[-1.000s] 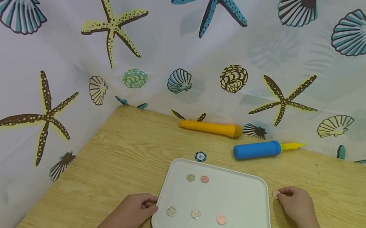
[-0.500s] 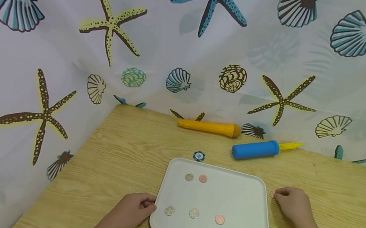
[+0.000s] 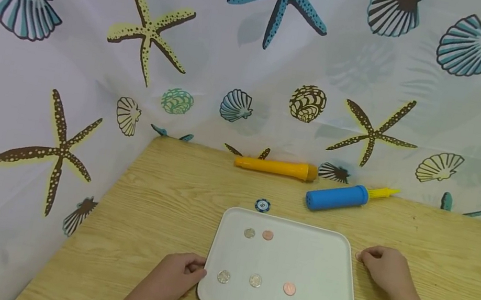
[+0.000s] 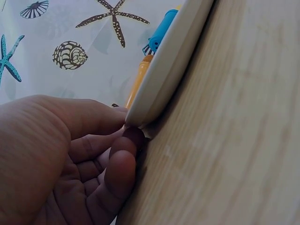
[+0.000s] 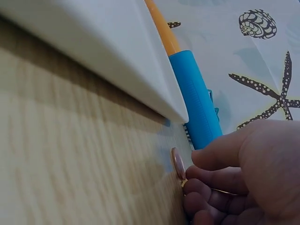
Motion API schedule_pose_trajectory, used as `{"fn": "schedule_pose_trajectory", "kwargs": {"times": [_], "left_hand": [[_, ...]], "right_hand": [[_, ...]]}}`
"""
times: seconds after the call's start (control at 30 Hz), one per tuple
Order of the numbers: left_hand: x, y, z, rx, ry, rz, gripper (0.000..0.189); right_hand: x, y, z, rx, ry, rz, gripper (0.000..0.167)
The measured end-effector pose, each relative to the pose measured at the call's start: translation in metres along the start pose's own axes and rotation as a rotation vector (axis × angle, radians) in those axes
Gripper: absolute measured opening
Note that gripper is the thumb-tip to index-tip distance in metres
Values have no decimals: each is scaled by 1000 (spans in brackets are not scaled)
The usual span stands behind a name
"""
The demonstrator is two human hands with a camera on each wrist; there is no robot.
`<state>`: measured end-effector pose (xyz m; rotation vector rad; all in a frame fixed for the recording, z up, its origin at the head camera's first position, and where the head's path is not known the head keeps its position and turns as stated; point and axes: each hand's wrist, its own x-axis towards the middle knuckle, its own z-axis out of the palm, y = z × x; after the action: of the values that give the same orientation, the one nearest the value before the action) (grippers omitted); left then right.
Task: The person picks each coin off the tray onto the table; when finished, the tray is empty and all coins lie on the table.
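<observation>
My left hand (image 3: 168,278) pinches the left rim of the white tray (image 3: 315,274); in the left wrist view the thumb lies along the rim and fingertips reach under it. Beyond the tray's right side, my right hand (image 3: 387,273) pinches a copper-coloured coin (image 5: 178,163) by its edge, close to the tabletop. The fingers partly cover that coin in the head view. On the tray, a silver coin (image 3: 249,233) and a copper coin (image 3: 267,235) lie at the back. Two silver coins (image 3: 224,276) and another copper coin (image 3: 289,289) form a front row.
Behind the tray, a blue-and-white poker chip (image 3: 262,205) lies on the wooden table (image 3: 166,196). Farther back are an orange toy microphone (image 3: 276,167) and a blue hand pump (image 3: 337,197) with a yellow nozzle. A curtain (image 3: 209,49) with starfish and shells hangs behind.
The coin at my right fingertips shows less of its face in the head view than a second ago. My left hand and the tray stay in place.
</observation>
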<state>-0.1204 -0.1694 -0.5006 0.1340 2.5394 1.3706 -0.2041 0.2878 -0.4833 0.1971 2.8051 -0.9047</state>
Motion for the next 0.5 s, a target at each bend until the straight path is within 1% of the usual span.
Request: {"fn": "schedule_pose_trajectory", "kwargs": {"times": [0.07,0.23,0.33,0.5], "left_hand": [[-1,0,0,0,-3,0,32],[-1,-2,-1,-3,-4,15,33],[-1,-3,0,-3,-3,19,33],[0,-3,0,3,2,15,33]], "right_hand": [[-1,0,1,11,0,-11,42],[-3,-7,7,35,35,-91,38],[-4,-17,11,50,43,-117,36],[-9,-37,16,109,22,-133,29]]}}
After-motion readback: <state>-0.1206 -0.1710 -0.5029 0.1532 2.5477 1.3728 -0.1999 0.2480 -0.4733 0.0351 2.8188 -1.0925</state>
